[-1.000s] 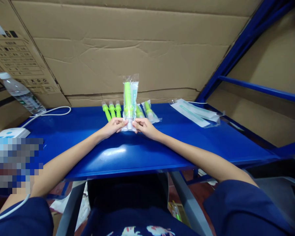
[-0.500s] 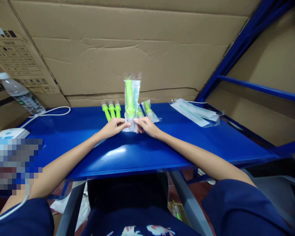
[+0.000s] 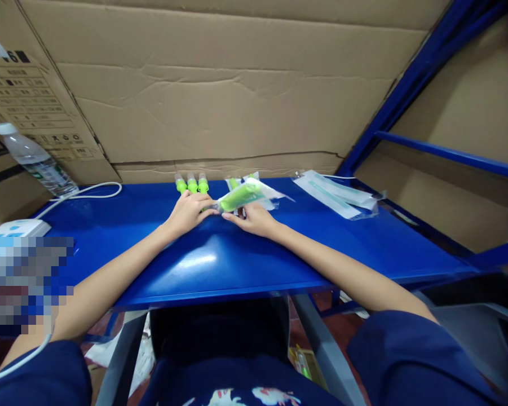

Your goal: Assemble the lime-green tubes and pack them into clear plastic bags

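Note:
A bright green stick in a clear plastic bag [image 3: 242, 195] is in my hands, tilted with its far end up to the right and slightly smeared by motion. My left hand [image 3: 189, 212] pinches the lower left end of the bag between thumb and fingers. From beneath and the right, my right hand [image 3: 256, 219] grips the same bag, its thumb near the low end and its fingers partly hidden. Behind my left hand, three loose green sticks with clear caps [image 3: 191, 184] lie side by side. More bagged green sticks [image 3: 234, 183] are partly covered behind the held one.
Flat white-and-teal bags [image 3: 336, 192] lie on the blue table [image 3: 220, 268] at the right. A water bottle [image 3: 40, 160] leans against the cardboard wall [image 3: 237, 101] at left, near a white cable and power strip [image 3: 23, 230]. A blue frame post [image 3: 406, 84] rises on the right.
The bagged green stick has swung from upright to a slant toward the right. My left hand has shifted slightly left and turned over the ends of the loose sticks.

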`<state>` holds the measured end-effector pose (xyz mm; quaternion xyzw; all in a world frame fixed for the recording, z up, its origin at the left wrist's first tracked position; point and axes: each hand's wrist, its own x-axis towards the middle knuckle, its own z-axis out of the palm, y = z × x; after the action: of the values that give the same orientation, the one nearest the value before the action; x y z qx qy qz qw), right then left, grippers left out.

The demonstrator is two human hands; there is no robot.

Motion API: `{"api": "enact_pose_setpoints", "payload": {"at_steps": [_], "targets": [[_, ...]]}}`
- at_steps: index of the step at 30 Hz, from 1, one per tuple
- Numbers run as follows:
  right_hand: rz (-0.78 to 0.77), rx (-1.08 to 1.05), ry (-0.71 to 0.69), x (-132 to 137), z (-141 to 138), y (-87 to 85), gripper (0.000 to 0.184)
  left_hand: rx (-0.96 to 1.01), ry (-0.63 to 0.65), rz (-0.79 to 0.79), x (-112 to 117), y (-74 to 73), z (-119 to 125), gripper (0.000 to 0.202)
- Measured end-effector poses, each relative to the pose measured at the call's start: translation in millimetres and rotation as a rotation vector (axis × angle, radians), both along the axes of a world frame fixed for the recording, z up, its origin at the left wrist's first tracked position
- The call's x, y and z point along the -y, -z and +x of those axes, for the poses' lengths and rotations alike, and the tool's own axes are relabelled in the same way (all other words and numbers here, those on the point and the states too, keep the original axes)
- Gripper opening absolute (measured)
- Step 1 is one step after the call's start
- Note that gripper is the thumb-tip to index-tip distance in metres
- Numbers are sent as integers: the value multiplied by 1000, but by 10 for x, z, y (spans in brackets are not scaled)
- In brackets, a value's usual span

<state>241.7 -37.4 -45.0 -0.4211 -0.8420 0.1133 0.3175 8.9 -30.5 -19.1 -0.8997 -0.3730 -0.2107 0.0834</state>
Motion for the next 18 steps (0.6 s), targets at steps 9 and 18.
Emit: {"api": "enact_pose_setpoints", "payload": {"at_steps": [9, 18], "targets": [[-75, -387, -93, -79, -1, 42, 63, 239, -12, -301, 14, 100, 112, 43], [-103, -141, -120, -29, -28, 46, 31, 228, -175, -458, 41, 145, 172, 50]]}}
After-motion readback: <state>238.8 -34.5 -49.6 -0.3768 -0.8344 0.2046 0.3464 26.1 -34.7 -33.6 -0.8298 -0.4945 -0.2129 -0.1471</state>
